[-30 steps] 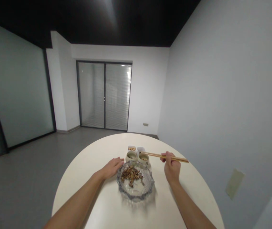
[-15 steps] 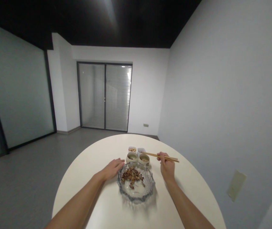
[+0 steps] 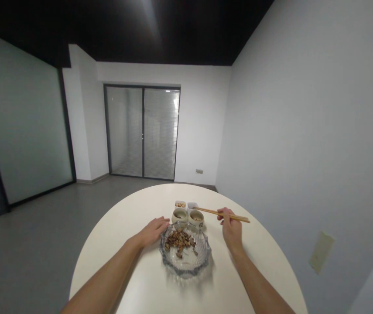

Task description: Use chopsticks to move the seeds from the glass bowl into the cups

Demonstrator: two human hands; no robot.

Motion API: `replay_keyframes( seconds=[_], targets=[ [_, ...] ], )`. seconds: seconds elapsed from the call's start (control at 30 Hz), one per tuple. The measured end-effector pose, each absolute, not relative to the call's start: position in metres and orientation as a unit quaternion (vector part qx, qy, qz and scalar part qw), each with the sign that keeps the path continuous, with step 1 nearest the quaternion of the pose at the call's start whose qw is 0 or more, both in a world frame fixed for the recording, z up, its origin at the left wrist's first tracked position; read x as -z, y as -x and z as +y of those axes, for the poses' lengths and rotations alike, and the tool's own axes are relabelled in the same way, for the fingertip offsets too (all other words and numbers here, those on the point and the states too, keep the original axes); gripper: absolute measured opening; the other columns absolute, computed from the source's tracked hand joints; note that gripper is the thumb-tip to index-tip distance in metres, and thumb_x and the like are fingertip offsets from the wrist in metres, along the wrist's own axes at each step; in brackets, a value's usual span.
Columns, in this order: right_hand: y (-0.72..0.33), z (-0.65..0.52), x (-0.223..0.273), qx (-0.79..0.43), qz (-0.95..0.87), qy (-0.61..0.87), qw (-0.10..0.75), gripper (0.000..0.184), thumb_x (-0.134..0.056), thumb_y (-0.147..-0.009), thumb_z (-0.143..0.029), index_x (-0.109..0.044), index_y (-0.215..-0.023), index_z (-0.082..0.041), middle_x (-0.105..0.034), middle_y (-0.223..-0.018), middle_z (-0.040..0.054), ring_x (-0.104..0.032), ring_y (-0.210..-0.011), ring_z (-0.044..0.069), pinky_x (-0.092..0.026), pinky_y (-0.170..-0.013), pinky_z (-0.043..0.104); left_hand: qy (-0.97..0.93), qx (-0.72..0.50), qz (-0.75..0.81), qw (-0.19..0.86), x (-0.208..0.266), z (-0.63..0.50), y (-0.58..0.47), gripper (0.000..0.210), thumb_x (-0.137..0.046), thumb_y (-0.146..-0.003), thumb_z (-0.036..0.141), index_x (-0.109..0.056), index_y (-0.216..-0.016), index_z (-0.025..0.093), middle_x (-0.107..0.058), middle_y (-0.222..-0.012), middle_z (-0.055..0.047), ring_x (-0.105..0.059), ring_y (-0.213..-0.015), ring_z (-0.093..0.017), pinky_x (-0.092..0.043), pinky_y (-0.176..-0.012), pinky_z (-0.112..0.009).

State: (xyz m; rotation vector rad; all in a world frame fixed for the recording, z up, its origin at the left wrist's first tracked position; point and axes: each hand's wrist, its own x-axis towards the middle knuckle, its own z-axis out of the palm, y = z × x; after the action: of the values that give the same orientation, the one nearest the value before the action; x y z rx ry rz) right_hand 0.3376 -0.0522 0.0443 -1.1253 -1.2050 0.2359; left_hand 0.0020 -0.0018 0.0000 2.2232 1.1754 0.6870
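The left hand [image 3: 153, 231] lies flat and open on the round white counter [image 3: 140, 283], with nothing in it; its fingertips are right by the left side of a big clear glass bowl [image 3: 186, 272], though I cannot tell if they touch it; the right hand [image 3: 232, 227] is curled shut around two wooden chopsticks [image 3: 209, 211], with the thick ends poking out to the right; the thin ends point left, to a small white dish [image 3: 190, 205] at the back right; I cannot tell if the tips pinch a bit of food.

The glass bowl sits between the two arms, close to the person; a pile of long brown bits [image 3: 180, 240] is in it, most of them at the back and left; just behind the bowl are two round, pale cups side by side, a left cup [image 3: 175, 218] and a right cup [image 3: 194, 223], each with a few small bits in the bottom; behind the left cup is another white dish [image 3: 180, 207], with tan bits in it.
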Motion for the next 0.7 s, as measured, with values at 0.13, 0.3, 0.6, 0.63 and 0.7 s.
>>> replay_keyframes(
  seconds=[0.13,0.3,0.6,0.63,0.7],
  targets=[
    [-0.337,-0.052,-0.045,-0.112,-0.543,0.491,0.672,0.068,-0.045,-0.095,-0.080,-0.074,-0.088,-0.019,-0.067,-0.070,0.0053,-0.063,-0.066,0.022,-0.051,-0.055,0.030,-0.822,-0.275,0.420,0.268,0.002,0.000,-0.001,0.070,-0.034,-0.102,0.076,-0.072,-0.136,0.027,-0.062,-0.152,-0.005,-0.043,-0.150,-0.034,-0.023,-0.130,-0.049],
    [-0.337,-0.053,-0.047,-0.127,-0.561,0.492,0.653,0.069,-0.046,-0.093,-0.081,-0.076,-0.089,-0.019,-0.067,-0.071,0.0059,-0.063,-0.068,0.023,-0.051,-0.054,0.030,-0.820,-0.274,0.427,0.263,0.001,-0.002,-0.002,0.071,-0.033,-0.102,0.076,-0.072,-0.136,0.027,-0.061,-0.153,-0.006,-0.043,-0.150,-0.034,-0.023,-0.130,-0.049],
    [-0.327,-0.069,-0.058,-0.151,-0.559,0.435,0.689,0.069,-0.048,-0.095,-0.079,-0.076,-0.077,-0.019,-0.069,-0.067,0.0079,-0.060,-0.061,0.020,-0.050,-0.051,0.030,-0.821,-0.254,0.435,0.267,-0.002,-0.004,-0.002,0.076,-0.029,-0.101,0.077,-0.068,-0.141,0.025,-0.057,-0.157,-0.006,-0.039,-0.153,-0.036,-0.019,-0.130,-0.052],
    [-0.325,-0.072,-0.060,-0.157,-0.571,0.425,0.685,0.068,-0.049,-0.095,-0.078,-0.076,-0.076,-0.020,-0.068,-0.067,0.0077,-0.060,-0.061,0.020,-0.051,-0.051,0.030,-0.820,-0.257,0.436,0.268,-0.002,-0.004,-0.002,0.076,-0.030,-0.101,0.077,-0.068,-0.141,0.025,-0.057,-0.156,-0.006,-0.039,-0.152,-0.036,-0.020,-0.130,-0.052],
    [-0.319,-0.075,-0.063,-0.172,-0.601,0.408,0.665,0.066,-0.049,-0.095,-0.078,-0.076,-0.076,-0.020,-0.068,-0.068,0.0073,-0.061,-0.061,0.020,-0.053,-0.050,0.030,-0.819,-0.261,0.435,0.269,-0.002,-0.004,-0.002,0.074,-0.031,-0.101,0.077,-0.069,-0.139,0.026,-0.059,-0.155,-0.006,-0.040,-0.152,-0.036,-0.021,-0.130,-0.052]
  ],
)
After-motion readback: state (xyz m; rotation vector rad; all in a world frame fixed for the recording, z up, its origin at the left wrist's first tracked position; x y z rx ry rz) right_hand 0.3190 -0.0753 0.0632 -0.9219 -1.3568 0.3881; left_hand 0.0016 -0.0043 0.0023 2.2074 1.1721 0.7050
